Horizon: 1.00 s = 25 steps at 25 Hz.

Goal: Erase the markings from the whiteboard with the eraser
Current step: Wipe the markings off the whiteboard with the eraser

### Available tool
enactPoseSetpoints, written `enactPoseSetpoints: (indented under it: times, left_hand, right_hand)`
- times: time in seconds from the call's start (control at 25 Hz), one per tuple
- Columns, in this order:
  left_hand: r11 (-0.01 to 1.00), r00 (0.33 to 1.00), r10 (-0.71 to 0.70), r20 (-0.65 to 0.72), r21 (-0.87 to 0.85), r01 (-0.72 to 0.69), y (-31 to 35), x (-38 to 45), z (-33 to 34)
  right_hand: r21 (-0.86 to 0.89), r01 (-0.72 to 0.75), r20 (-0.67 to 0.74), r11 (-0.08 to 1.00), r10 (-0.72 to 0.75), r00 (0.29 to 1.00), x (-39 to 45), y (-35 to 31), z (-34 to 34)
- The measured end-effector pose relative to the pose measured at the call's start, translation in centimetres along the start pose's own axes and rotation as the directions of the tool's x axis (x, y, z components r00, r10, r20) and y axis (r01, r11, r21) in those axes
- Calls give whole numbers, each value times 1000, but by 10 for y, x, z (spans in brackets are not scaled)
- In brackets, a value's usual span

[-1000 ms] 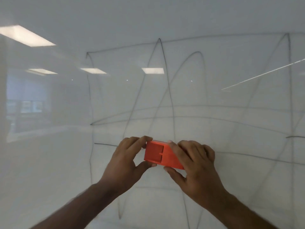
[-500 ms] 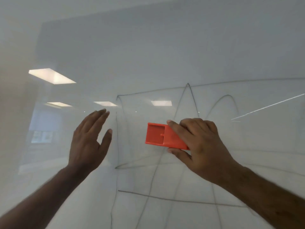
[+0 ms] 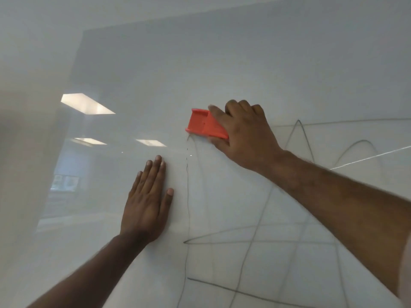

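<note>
eraser [image 3: 205, 126] gripped in right hand [image 3: 242, 134], pressed on whiteboard [image 3: 244, 63] at top-left corner of markings [image 3: 255, 238] | long axis across | lines spread below and right | left hand [image 3: 146, 203] flat, empty, splayed beside vertical stroke

One eraser [image 3: 205, 126], one whiteboard [image 3: 222, 74], two hands

One head-worn view looks forward and slightly upward, close to the whiteboard [image 3: 244, 63], whose top edge and upper left corner show. Both forearms reach in from the bottom edge; the left hand [image 3: 145, 203] and right hand [image 3: 242, 132] sit mid-frame.
</note>
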<state>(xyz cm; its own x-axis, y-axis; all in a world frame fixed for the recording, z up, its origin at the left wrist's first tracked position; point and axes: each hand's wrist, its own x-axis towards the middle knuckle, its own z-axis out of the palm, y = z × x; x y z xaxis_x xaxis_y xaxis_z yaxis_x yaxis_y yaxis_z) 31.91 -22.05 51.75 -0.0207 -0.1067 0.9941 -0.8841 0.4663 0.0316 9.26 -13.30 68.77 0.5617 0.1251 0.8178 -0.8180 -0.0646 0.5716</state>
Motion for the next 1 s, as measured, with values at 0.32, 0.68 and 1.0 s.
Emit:
enactPoseSetpoints:
  times: [0.32, 0.68, 1.0]
  left_hand:
    - [1000, 999, 24, -31, -13, -25, -6, -4, 4]
    - [1000, 999, 30, -9, -4, -31, -4, -9, 2]
    - [999, 999, 48, -15, -17, -49, -7, -15, 3]
  right_hand:
    - [92, 273, 13, 958, -275, 961, -69, -50, 11]
    - [-112, -30, -46, 993, 25, 999, -1, 8, 15]
    - [35, 279, 31, 960, -280, 960, -60, -63, 15]
